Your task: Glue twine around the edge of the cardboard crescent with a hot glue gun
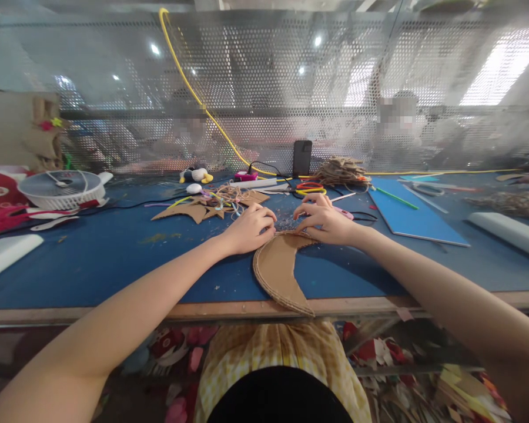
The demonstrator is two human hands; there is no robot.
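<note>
A brown cardboard crescent (277, 267) lies at the front of the table, its lower tip sticking out over the edge. Its rim shows stacked corrugated layers. My left hand (252, 228) is closed on its upper left rim, fingers curled together. On the other side, my right hand (324, 222) bends its fingers and thumb in a pinch at the crescent's upper right end. Whether something small sits between the fingertips is too fine to make out.
Cardboard cutouts (183, 212) with tangled strings lie left of centre. Behind are red-handled scissors (311, 188), a phone (302, 157) and a twine bundle (341, 171). A blue board (417, 214) is right; a white fan (64, 189) left. A perforated metal screen (264, 76) closes the back.
</note>
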